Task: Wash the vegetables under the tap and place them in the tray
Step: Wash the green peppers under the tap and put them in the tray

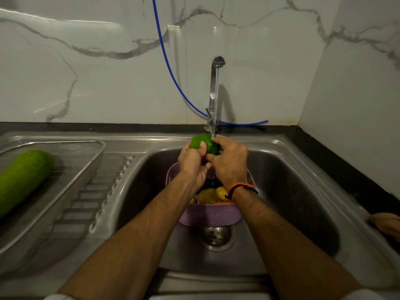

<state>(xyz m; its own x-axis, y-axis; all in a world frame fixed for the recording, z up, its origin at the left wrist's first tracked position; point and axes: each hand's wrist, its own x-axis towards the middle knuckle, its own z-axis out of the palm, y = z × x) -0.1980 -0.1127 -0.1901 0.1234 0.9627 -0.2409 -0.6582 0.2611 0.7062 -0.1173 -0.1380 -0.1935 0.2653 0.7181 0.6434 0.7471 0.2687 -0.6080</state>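
- Head view: both your hands are raised over the sink basin (pixel 303 191), closed together around one green pepper (pixel 207 142).
- Your left hand (pixel 192 162) clasps the pepper from the left and below, thumb pressed on its upper face.
- Your right hand (pixel 230 161) wraps the pepper's right side, fingers curled over it; an orange and black wristband (pixel 240 189) sits on that wrist.
- The pepper is right beneath the tap (pixel 215 92), and a thin stream of water (pixel 214 124) runs down onto its top right edge, next to your right fingers.
- Under your hands, a purple basket (pixel 211 216) stands in the basin, just behind the drain (pixel 215 236). It holds more vegetables: yellow ones (pixel 213 194) are plain to see, something dark lies behind them, and the rest is hidden by your wrists.
- To your left, a mesh tray (pixel 86 156) rests on the ribbed draining board (pixel 95 195). A long, pale green gourd (pixel 20 180) lies in it, running toward the left edge of the picture.
- A blue hose (pixel 167 63) hangs down the marble wall (pixel 86 72) and passes behind the tap's base.
- At the right edge, on the dark counter, lies a tan object (pixel 387 224) that you cannot identify from here.
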